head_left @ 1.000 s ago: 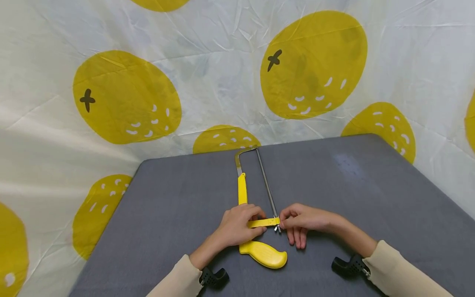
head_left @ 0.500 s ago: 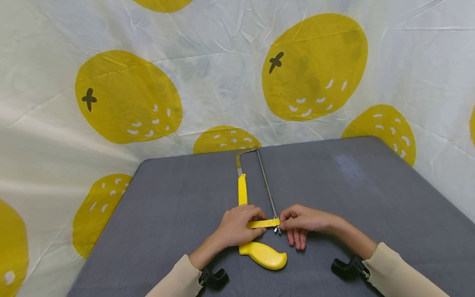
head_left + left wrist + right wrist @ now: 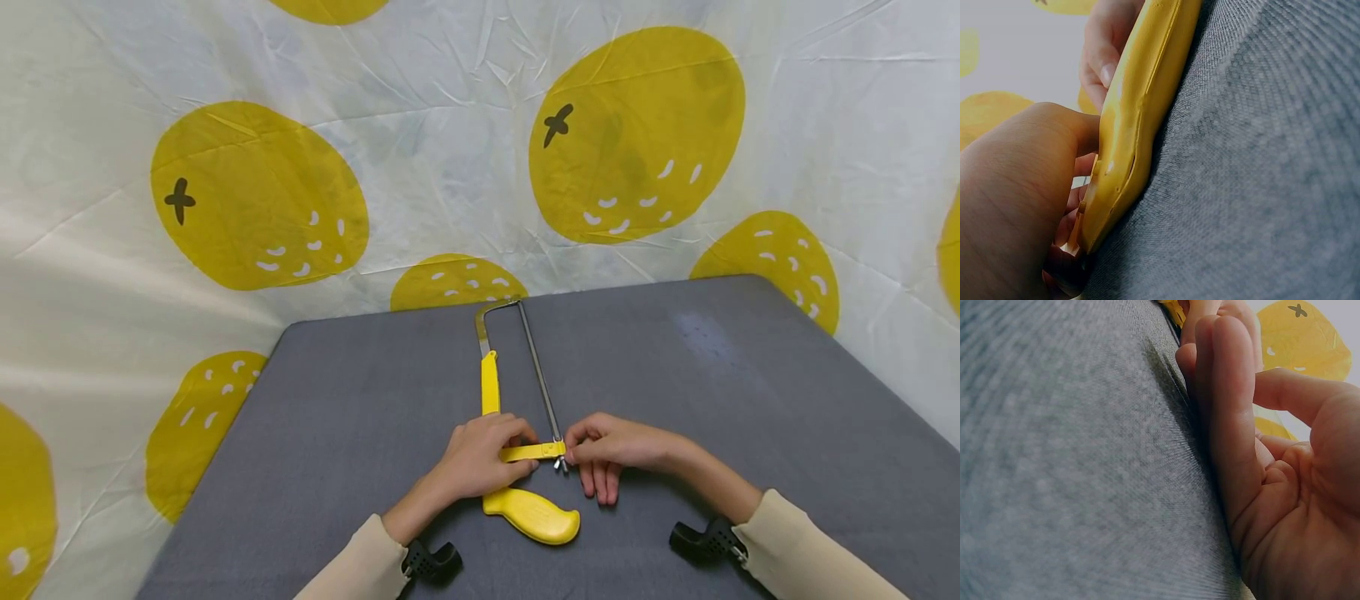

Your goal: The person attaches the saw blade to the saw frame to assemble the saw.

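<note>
My left hand (image 3: pixel 480 460) is curled over the yellow frame of the hacksaw (image 3: pixel 501 433), just above its pistol handle (image 3: pixel 534 512), pressing it flat against the grey tabletop (image 3: pixel 712 392). The saw lies near the middle of the table, close to my edge, with its metal bow pointing away toward the lemon-print backdrop (image 3: pixel 262 192) and its blade (image 3: pixel 538 375) running along the right side.

My right hand (image 3: pixel 607 446) has thumb and forefinger pinched at the small metal fitting (image 3: pixel 559 460) where the blade meets the yellow crossbar; the other fingers lie loosely curled on the cloth. I judge this to be the blade's tension end (the head view is too small to show whether it is a wing nut or a pin, and the wrist cameras see only fingers and fabric).

To do this well, I think the left hand should keep firm downward pressure so the frame cannot pivot while the right turns or pulls. The pinch should stay on the fitting itself, with the fingertips clear of the teeth. Small, even twists seem wiser than a hard wrench, since a tensioned blade may spring when it lets go. I would also keep my right wrist low on the table for steadiness.
</note>
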A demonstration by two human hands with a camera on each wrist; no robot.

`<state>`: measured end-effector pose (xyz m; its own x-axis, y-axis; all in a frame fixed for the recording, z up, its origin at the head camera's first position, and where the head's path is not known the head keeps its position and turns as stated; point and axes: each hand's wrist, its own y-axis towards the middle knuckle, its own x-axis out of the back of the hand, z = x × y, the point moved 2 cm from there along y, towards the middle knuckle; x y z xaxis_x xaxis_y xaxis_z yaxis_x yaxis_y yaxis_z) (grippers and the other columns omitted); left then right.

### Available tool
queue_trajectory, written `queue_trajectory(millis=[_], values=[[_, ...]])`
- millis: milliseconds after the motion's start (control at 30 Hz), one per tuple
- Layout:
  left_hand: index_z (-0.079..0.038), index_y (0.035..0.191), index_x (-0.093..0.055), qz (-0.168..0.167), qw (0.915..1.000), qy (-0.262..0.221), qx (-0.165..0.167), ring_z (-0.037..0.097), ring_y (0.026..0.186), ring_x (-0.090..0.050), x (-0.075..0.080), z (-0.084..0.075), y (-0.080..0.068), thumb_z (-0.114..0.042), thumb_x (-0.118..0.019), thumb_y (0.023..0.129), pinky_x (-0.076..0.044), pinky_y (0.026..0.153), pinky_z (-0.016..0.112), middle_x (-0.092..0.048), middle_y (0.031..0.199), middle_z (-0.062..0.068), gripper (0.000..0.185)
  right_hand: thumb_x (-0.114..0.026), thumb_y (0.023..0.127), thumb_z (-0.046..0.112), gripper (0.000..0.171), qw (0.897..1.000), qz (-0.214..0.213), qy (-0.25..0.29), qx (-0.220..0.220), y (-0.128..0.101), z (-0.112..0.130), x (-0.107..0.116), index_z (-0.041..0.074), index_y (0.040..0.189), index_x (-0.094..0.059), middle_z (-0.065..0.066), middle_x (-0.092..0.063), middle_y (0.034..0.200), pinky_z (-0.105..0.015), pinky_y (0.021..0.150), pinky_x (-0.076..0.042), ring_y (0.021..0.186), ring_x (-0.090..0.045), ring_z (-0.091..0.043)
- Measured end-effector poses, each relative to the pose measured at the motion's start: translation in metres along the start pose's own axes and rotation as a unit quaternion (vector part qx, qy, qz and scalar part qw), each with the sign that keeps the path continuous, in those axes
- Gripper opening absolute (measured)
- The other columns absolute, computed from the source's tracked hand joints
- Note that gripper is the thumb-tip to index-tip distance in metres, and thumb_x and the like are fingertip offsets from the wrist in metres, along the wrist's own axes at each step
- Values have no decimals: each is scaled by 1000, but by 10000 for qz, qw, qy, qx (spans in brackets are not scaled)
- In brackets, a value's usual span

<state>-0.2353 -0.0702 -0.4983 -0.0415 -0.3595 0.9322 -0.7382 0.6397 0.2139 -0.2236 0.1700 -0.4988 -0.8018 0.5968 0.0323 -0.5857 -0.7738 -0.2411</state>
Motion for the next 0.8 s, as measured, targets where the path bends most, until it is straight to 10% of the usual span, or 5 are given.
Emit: queue_trajectory(millis=[800], values=[[-38, 105, -72, -34, 9999, -100, -46, -1, 67, -47, 0, 2, 0, -46, -76, 90, -37, 52, 21, -56, 81, -18, 18, -56, 104, 12, 22, 10000, -21, 31, -42, -1, 3, 0, -10, 105, -58, -11, -71, 75, -31, 54, -59, 55, -71, -11]])
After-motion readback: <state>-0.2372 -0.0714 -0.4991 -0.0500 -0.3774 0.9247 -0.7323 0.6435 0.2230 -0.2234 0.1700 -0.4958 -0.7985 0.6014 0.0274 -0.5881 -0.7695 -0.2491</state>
